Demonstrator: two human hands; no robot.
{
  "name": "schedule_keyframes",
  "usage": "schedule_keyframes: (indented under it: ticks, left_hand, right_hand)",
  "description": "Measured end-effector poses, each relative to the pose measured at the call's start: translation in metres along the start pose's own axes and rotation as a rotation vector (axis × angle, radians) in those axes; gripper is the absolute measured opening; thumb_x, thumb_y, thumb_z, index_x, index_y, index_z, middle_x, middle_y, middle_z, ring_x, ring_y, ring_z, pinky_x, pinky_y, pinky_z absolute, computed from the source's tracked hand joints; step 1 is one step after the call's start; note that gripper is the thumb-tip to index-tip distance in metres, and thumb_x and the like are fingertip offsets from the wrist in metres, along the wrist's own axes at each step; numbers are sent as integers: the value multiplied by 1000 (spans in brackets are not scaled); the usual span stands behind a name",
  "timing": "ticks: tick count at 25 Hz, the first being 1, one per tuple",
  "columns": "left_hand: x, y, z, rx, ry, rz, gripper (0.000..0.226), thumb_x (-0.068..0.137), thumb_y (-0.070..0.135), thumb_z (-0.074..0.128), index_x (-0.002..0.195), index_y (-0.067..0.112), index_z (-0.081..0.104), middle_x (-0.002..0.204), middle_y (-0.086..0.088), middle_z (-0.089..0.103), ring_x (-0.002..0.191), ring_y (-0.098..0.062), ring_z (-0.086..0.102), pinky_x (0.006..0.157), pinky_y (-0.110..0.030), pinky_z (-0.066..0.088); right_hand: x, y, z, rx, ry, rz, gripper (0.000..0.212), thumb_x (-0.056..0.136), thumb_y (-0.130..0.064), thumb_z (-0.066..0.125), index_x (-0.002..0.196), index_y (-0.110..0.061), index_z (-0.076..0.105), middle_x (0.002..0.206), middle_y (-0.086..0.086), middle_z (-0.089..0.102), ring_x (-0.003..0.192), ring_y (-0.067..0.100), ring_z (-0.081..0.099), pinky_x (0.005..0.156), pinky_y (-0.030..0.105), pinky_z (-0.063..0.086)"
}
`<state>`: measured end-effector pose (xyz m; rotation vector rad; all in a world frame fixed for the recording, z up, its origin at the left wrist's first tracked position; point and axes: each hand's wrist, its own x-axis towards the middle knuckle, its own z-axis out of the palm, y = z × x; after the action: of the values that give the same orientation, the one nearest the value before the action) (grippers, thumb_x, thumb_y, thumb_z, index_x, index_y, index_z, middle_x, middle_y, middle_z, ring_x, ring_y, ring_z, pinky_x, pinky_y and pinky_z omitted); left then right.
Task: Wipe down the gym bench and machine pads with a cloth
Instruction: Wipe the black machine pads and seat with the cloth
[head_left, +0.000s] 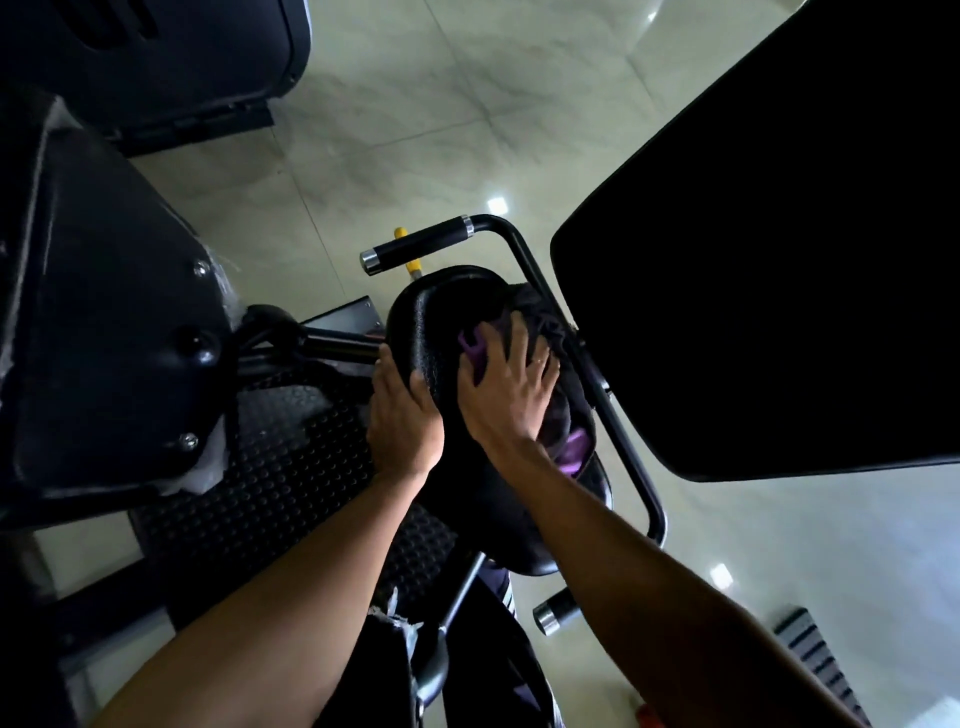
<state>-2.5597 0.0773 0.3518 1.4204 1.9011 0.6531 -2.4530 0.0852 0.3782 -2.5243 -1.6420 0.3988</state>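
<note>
A black textured seat pad (431, 322) of a gym machine sits at the centre of the view. My left hand (402, 415) grips the pad's left edge, thumb on top and fingers curled under. My right hand (511, 387) lies flat with spread fingers on a dark cloth with purple patches (571, 447), pressing it onto the pad. The cloth is bunched under and beyond the palm. A large black back pad (779, 260) fills the upper right.
A black handle bar with chrome ends (421, 244) curves round the seat's far and right sides. Studded rubber footplate (275, 467) lies below left, black machine housing (104, 312) at the left. Glossy tiled floor (415, 130) surrounds the machine.
</note>
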Motion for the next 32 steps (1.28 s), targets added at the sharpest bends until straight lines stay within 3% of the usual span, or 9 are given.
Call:
schedule_keyframes:
  ticks: [5,8,12,17,20,23,27,29,32]
  left_hand:
    - [4,-9,-3,-35,-78,35,62,106,39,28,158,6,20,161,-18,29,144,-35,37,112,-45,38]
    - [3,-9,-5,-79,-90,49,64,104,40,29,158,5,21,161,-18,29,144,-34,36,115,-41,36]
    - [8,-10,-4,-80,-81,38,67,103,43,27,157,3,23,160,-20,31,143,-34,38,114,-39,35]
    - [5,-19,-6,-90,-110,104,71,103,46,25,154,-3,26,156,-27,34,140,-38,42,111,-42,38]
    - [5,-16,-12,-129,-160,79,68,105,45,28,158,3,18,162,-20,24,147,-34,31,117,-41,30]
    - [6,-21,-20,-124,-241,92,67,107,47,30,161,14,8,167,-10,14,150,-28,24,116,-43,32]
    - [7,-32,-27,-92,-292,129,68,105,50,30,161,22,5,168,-5,10,151,-25,23,112,-42,34]
    - [7,-37,-29,-119,-306,135,65,106,47,32,161,21,8,168,-6,11,150,-25,24,112,-39,34]
    - [1,-43,-33,-151,-312,168,63,107,42,34,160,16,14,166,-13,15,150,-26,23,114,-31,30]
  right_hand:
    - [-73,57,-4,-118,-57,-307,60,93,-49,48,152,-40,39,167,1,26,149,39,29,121,56,23]
    - [-44,63,-12,-79,7,-68,58,94,-46,50,151,-40,42,166,2,28,148,39,29,121,56,25]
    - [5,-8,-10,141,-33,384,60,99,-55,40,156,-35,34,169,-1,17,155,32,9,125,54,6]
    - [-65,0,-1,13,-32,-205,57,99,-54,36,153,-35,42,166,-5,28,156,27,14,126,51,10]
    - [-90,52,-12,-91,-117,-315,57,101,-53,37,156,-40,33,168,-4,23,157,25,10,127,49,14]
    - [-81,62,-15,-27,-87,-71,56,99,-50,37,154,-37,36,168,1,22,157,29,9,126,53,16]
    - [-49,-4,-6,314,-16,364,56,93,-31,54,146,-23,37,168,5,18,157,30,2,126,51,0]
    - [-68,-27,2,290,-19,274,57,93,-34,54,145,-18,38,169,8,15,157,32,2,127,51,0]
    - [-122,-10,4,107,-92,-125,55,100,-46,47,150,-24,39,170,7,13,157,33,5,128,49,10]
